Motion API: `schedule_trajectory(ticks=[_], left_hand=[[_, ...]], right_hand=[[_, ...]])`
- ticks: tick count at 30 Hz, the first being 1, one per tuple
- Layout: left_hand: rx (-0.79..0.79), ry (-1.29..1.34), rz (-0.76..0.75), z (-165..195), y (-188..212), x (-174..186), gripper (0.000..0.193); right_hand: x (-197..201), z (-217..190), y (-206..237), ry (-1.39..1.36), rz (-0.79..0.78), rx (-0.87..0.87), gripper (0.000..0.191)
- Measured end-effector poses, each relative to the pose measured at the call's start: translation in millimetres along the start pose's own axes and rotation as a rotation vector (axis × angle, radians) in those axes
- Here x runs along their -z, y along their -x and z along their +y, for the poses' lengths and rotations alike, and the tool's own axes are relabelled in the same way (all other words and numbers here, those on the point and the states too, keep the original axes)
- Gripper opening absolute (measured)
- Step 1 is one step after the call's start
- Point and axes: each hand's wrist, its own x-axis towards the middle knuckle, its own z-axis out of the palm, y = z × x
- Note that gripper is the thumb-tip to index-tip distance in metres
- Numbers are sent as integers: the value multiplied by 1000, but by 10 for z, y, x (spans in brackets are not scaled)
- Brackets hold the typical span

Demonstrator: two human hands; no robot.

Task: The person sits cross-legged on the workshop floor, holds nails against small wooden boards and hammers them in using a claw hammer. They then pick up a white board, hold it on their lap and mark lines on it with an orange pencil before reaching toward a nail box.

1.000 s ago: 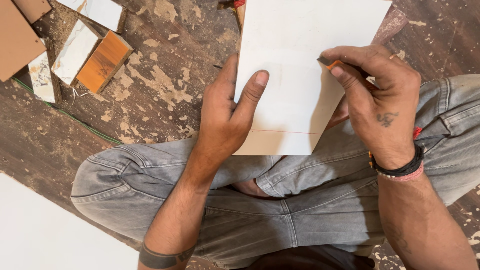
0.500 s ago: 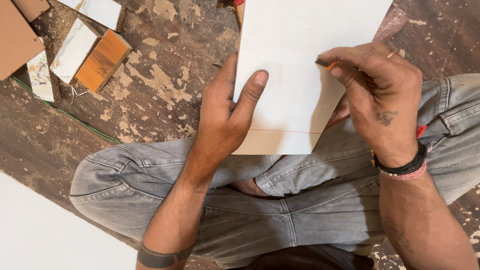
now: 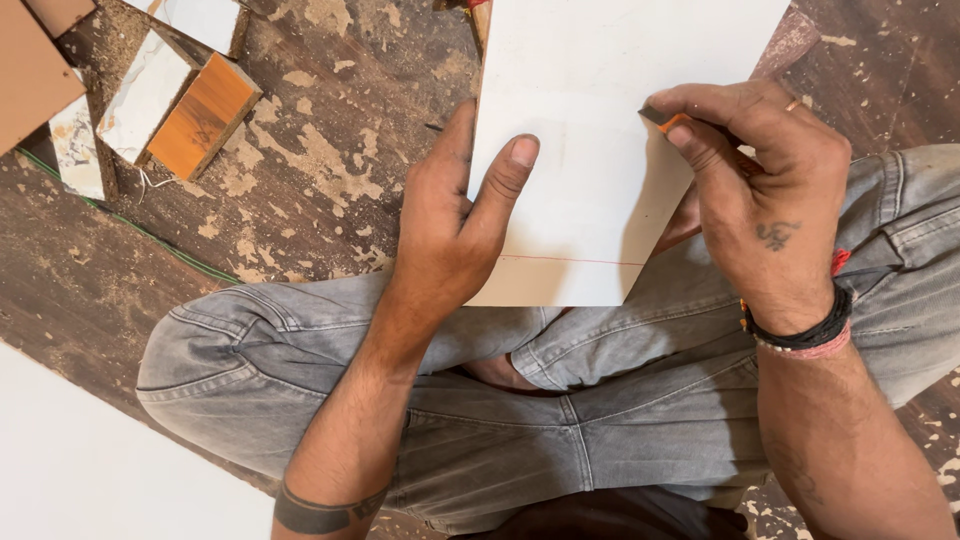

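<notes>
Here, my left hand [image 3: 455, 225] clamps the near left edge of a smooth white board [image 3: 600, 130], thumb pressed flat on its face. My right hand [image 3: 760, 190] pinches a short orange pencil [image 3: 668, 120] against the board at centre right. A thin red line crosses the board's lower end, which rests on my grey denim knees. The rough, dust-strewn wooden floor [image 3: 330, 170] carries offcut blocks [image 3: 165, 105] at upper left. The board's top is cut off.
</notes>
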Motion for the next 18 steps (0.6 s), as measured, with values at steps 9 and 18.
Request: schedule_trajectory(ticks=[9, 18], left_hand=[[-11, 22, -13, 15, 18, -1, 40], [-33, 21, -20, 2, 26, 2, 39]], right_hand=[[20, 12, -8, 78, -6, 19, 14], [63, 63, -22, 204, -52, 255, 18]])
